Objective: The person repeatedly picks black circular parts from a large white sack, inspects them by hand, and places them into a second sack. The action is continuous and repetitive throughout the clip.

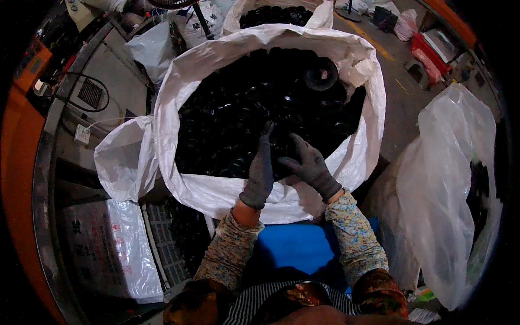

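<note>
A large white woven sack (219,193) stands open before me, filled with black, shiny parts (231,122) that look like plastic or rubber. Both my hands, in grey work gloves, reach over its near rim. My left hand (262,170) is held edge-on over the parts, fingers pointing away from me. To its right, my right hand (308,164) has its thumb and fingers spread. Dark parts lie between the hands; whether either hand grips one is too dark to tell. A black ring-shaped part (321,74) lies at the sack's far right, beside crumpled pale plastic (360,72).
A smaller white bag (126,158) hangs at the left, by a grey metal cabinet (118,61). Translucent plastic bags (438,195) stand at the right. Another sack of black parts (280,16) is behind. A blue surface (298,245) lies beneath my forearms.
</note>
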Demonstrator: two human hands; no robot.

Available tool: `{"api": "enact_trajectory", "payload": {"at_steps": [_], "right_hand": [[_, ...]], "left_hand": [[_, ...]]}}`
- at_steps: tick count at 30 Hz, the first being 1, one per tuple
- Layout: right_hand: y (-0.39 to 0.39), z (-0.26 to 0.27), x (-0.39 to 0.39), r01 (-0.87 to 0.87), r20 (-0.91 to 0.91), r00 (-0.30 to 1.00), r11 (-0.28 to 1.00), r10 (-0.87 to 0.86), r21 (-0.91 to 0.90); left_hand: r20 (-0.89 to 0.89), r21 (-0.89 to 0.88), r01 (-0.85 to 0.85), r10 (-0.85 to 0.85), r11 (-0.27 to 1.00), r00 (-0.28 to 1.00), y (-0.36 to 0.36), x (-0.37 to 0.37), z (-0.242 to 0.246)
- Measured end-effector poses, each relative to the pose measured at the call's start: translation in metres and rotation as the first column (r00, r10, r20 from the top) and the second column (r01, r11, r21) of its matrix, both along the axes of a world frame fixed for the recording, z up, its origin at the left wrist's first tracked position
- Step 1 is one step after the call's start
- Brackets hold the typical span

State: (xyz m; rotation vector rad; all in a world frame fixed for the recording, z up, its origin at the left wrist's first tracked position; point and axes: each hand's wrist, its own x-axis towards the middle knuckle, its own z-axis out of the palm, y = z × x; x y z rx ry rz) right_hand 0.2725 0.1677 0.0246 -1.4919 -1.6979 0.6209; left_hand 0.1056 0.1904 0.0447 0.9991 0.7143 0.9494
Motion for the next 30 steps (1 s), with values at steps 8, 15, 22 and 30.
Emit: {"api": "enact_trajectory", "payload": {"at_steps": [8,15,22,30], "right_hand": [[-0.013,0.020,0.015,-0.089,0.100,0.992,0.983,0.074,0.162],[-0.016,0.018,0.027,-0.199,0.415,0.908,0.934,0.061,0.296],[-0.018,0.019,0.038,-0.240,0.470,0.879,0.929,0.085,0.282],[-0.022,0.045,0.042,-0.113,-0.011,0.993,0.965,0.119,0.235]], "left_hand": [[0.055,0.063,-0.044,0.040,0.997,0.998,-0.007,0.015,-0.004],[0.011,0.052,-0.048,0.047,0.998,0.999,-0.017,0.020,0.008],[-0.279,0.458,0.068,0.071,0.886,0.958,-0.017,0.019,0.016],[-0.494,0.826,0.222,0.476,0.518,0.727,-0.014,0.013,0.017]]}}
